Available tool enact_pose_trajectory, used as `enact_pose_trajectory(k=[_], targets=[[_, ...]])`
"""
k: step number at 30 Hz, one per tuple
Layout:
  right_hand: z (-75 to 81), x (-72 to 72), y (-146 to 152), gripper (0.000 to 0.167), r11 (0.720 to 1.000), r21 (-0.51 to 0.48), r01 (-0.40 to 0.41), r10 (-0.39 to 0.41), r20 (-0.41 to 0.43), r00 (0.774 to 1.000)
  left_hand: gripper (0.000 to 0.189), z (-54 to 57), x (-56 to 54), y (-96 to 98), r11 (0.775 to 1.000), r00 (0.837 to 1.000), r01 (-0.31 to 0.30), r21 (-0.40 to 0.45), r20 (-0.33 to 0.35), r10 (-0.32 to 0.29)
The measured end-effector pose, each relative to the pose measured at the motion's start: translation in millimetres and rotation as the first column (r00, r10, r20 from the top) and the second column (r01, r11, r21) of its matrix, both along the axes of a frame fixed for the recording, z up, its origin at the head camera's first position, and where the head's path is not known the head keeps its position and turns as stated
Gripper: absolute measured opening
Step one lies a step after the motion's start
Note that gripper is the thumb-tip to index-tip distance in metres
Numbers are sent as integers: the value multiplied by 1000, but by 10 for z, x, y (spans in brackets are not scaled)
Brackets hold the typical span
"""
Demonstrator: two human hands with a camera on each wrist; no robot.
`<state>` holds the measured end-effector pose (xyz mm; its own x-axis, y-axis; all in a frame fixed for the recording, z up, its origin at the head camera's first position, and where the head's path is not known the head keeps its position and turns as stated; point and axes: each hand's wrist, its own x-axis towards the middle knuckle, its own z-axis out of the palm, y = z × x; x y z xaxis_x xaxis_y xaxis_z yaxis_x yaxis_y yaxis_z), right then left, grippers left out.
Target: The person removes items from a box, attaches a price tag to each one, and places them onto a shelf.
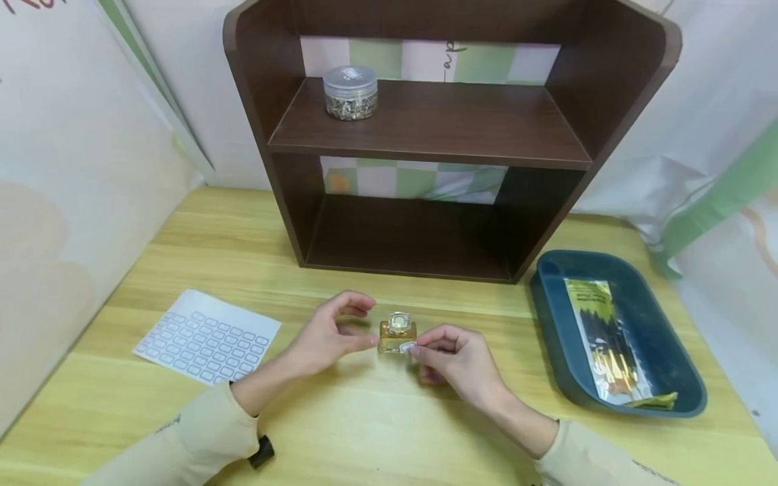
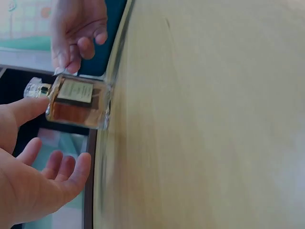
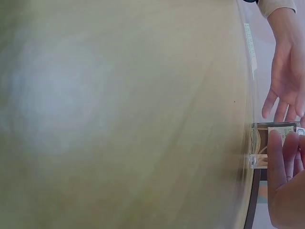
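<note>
A small glass perfume bottle [image 1: 390,332] with amber liquid and a clear faceted stopper [image 1: 399,320] stands upright on the table. My right hand [image 1: 458,358] is at its right side, thumb and forefinger pinching a small white sticker [image 1: 406,347] against the bottle's corner. In the left wrist view a pale printed label [image 2: 75,90] shows on the bottle's face. On the other side, my left hand [image 1: 325,335] is spread with loosely bent fingers, its thumb tip right at the bottle.
A sheet of blue-framed stickers [image 1: 209,337] lies at left. Behind the bottle rises a dark brown shelf unit [image 1: 425,128] bearing a clear lidded jar [image 1: 351,94]. At right, a dark blue tray [image 1: 550,324] contains a packet of brushes [image 1: 608,344].
</note>
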<state>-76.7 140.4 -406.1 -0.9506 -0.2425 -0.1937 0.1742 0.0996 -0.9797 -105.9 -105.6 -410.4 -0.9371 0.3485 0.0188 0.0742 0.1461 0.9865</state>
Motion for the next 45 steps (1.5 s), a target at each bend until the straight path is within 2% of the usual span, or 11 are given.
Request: enact_pose_trajectory(k=[5, 12, 19, 30, 35, 40, 43, 45], targets=[[-1, -28, -21, 19, 999, -31, 41, -39, 56, 998, 56, -20, -46, 105, 999, 999, 42, -8, 2, -42], [-10, -30, -33, 18, 995, -66, 81, -72, 120, 990, 39, -29, -29, 164, 996, 996, 72, -44, 55, -69], [-20, -12, -36, 17, 990, -88, 115, -100, 159, 982, 37, -59, -19, 182, 995, 996, 84, -44, 41, -83], [-64, -18, -2, 18, 991, -90, 95, -82, 137, 987, 35, -106, -10, 198, 994, 995, 98, -46, 10, -97], [-106, -5, -12, 18, 993, -88, 75, -61, 146, 987, 35, -141, 36, 199, 996, 996, 83, -18, 17, -83], [-111, -40, 20, 19, 999, -51, 13, -6, 136, 991, 34, -133, 37, 198, 997, 997, 78, -9, -3, -78], [-28, -76, 113, 20, 999, -2, -46, 46, 73, 996, 34, -131, 21, 195, 998, 997, 68, -17, -24, -68], [108, -112, 202, 19, 997, 37, -66, 66, -3, 998, 33, -129, 4, 189, 999, 998, 52, -17, -30, -53]])
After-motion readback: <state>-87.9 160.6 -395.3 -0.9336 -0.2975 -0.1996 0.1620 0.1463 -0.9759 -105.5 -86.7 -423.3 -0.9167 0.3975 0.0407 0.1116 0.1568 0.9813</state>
